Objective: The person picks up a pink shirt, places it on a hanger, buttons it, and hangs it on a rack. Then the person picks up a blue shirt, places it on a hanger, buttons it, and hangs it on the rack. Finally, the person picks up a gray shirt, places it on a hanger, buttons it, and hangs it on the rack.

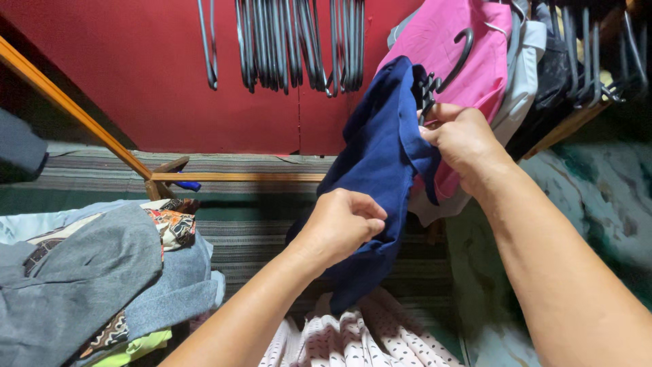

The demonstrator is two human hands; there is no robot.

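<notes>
Navy blue cloth hangs in mid-air between our two hands, in front of the red wall and just left of the crowded clothes on the rail. Our left hand is closed on its lower part, thumb and fingers pinching a fold so the cloth bunches below the fist. Our right hand is closed on its upper edge, together with a dark hanger whose hook curls up over the pink shirt. The two hands are apart, the right one higher and further out than the left.

Just behind the navy cloth, the pink shirt hangs on the rail, touching it, and beside that shirt we see a pale grey garment and darker clothes packed close together. Along the top of the wall, a row of empty dark hangers dangles side by side.

Below our arms lies a white fabric with small dark dots. To the left sits a heap of folded clothes, grey on top, with a patterned piece and a yellow-green one tucked under it. A wooden bar slants down from the upper left and meets a level wooden bar above a striped mat.
</notes>
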